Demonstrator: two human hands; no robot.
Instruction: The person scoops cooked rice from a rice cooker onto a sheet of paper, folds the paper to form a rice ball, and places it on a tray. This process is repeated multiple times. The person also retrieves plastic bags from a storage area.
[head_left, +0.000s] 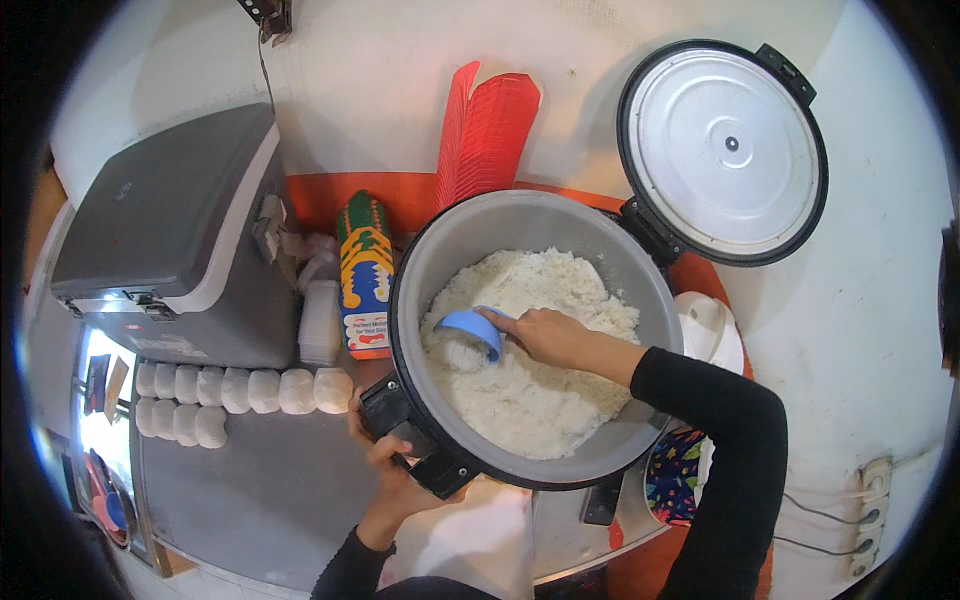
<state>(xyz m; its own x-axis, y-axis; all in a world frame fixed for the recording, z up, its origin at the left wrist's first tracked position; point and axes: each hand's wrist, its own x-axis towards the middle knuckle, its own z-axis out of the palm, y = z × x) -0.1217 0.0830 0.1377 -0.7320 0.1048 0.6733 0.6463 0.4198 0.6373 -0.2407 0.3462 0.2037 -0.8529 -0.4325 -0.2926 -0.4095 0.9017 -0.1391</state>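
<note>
Before me stands a large rice cooker, its grey inner pot (517, 201) partly filled with white cooked rice (540, 397). My right hand (544, 337) reaches into the pot and grips the handle of a blue plastic scoop (480, 334). The scoop lies tilted at the left side of the rice, with some rice at its mouth. My left hand (394, 472) is closed around the black front handle (420, 439) of the cooker. Hinged open at the upper right, the cooker's round lid (720, 142) shows its metal inner face.
Several wrapped white portions (262, 390) stand in two rows on the grey tabletop (277, 495). Behind them are a grey cooler box (187, 232), stacked clear plastic containers (320, 322) and a colourful package (366, 277). Red folded sheets (487, 135) lean on the wall. A phone-like black object (602, 501) lies near the cooker.
</note>
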